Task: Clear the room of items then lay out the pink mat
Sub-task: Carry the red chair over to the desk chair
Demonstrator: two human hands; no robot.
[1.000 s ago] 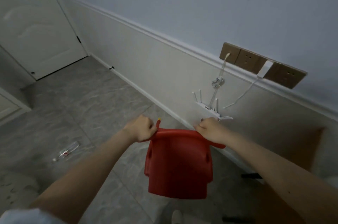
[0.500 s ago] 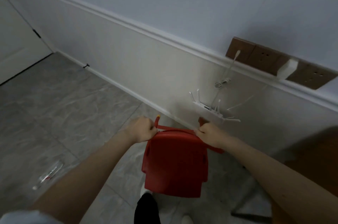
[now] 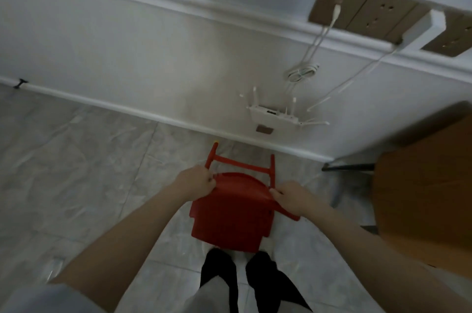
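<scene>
Red moulded plastic fills both grips: the left hand (image 3: 195, 183) and right hand (image 3: 291, 196) clasp the small chair (image 3: 229, 215) by its curved edge, legs towards the skirting, below the wall router (image 3: 272, 116). Carrying it level should spare the dangling cables. No pink mat shows.

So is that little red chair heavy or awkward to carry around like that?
Probably light: the red chair hangs off the floor from just the left hand and right hand gripping its rim. It looks like stiff moulded plastic, holding its shape. Its protruding legs might snag the nearby wall.
</scene>
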